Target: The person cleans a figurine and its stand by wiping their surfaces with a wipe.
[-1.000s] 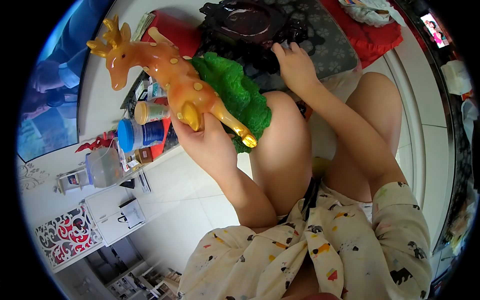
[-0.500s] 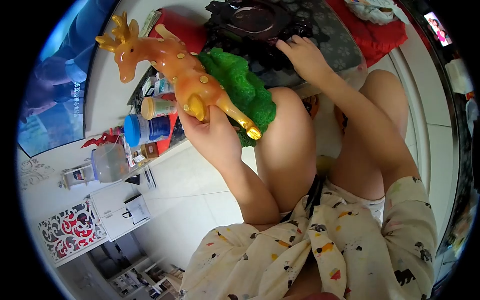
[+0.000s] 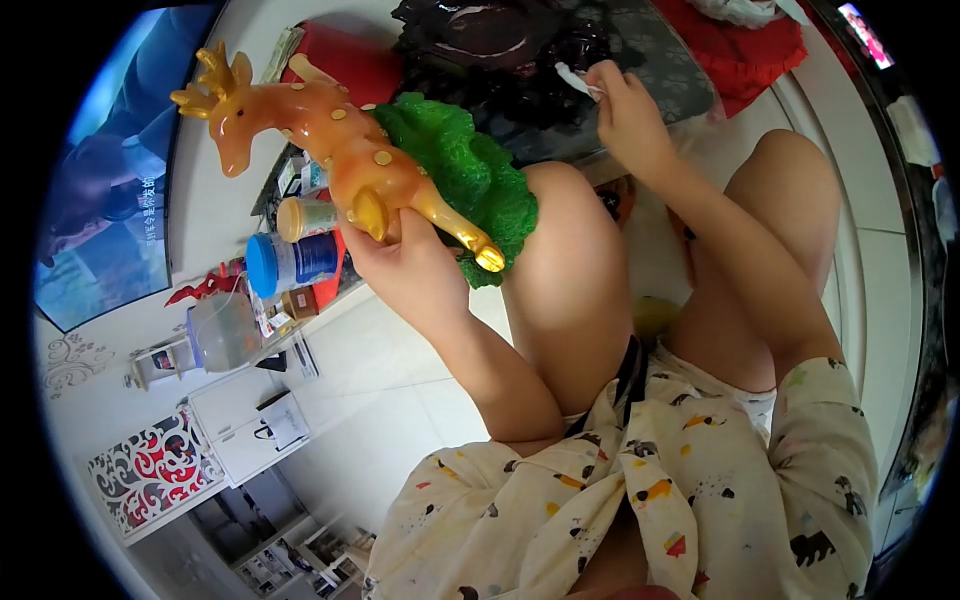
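My left hand [image 3: 415, 275] is closed around the body of an orange deer figurine [image 3: 330, 135] with gold antlers, gold spots and a gold hoof. The figurine is tilted, and its green leaf-like base [image 3: 465, 180] is against my thigh. My right hand [image 3: 635, 120] pinches a small crumpled white tissue [image 3: 577, 80] between thumb and fingers. Just beyond it lies a dark, glossy carved piece [image 3: 480, 60] with an oval recess. The right hand is above its near right side; whether the tissue touches it I cannot tell.
A dark patterned mat [image 3: 670, 75] lies under the carved piece. At the left stand a blue-lidded jar [image 3: 290, 262], a tan-lidded cup [image 3: 305, 218] and a clear container [image 3: 222, 330]. Red cloth [image 3: 735, 60] lies at upper right, and a lit screen [image 3: 120, 170] is at far left.
My right hand has lifted off the carved piece's edge and moved slightly right; the white tissue now shows in its fingers. The deer figurine has shifted slightly left in view, still in my left hand.
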### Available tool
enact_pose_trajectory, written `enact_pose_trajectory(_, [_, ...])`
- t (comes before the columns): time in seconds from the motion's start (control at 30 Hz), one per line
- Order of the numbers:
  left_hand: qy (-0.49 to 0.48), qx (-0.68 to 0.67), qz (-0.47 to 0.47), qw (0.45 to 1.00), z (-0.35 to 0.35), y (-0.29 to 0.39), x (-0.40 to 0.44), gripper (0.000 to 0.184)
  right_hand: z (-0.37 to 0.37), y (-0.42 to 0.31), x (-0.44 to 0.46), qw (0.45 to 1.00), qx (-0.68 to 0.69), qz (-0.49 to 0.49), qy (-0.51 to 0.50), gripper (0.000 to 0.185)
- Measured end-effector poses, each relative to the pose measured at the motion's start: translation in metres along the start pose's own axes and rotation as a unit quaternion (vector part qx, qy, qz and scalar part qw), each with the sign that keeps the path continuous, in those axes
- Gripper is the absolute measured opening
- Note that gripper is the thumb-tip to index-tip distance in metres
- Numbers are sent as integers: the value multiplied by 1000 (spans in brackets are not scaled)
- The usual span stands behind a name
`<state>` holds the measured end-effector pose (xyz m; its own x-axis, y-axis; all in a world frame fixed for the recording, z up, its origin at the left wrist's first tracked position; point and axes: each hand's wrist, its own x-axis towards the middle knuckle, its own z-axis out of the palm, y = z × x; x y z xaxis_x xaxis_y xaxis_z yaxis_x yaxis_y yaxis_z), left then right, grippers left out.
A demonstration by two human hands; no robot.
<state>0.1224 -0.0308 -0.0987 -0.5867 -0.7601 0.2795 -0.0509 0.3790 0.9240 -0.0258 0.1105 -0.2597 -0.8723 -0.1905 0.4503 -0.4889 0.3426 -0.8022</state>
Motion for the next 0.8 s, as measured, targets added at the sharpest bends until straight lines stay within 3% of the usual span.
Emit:
enact_pose_trajectory(0.3, [3,-22,9,1000,0,-4,1,48,8,-2,5,992,-86,-70,51,27])
enact_pose_trajectory(0.4, [0,-35,6,999,0,-4,1,49,13,2,9,992,-85,-95,18,26])
enact_pose_trajectory(0.7, [-8,-38,-8,999,1,0,-1,50,41,3,10,994,-57,-84,33,22])
enact_pose_trajectory(0.8, [6,-34,-13,999,0,-3,1,50,53,5,8,993,-68,-83,49,34])
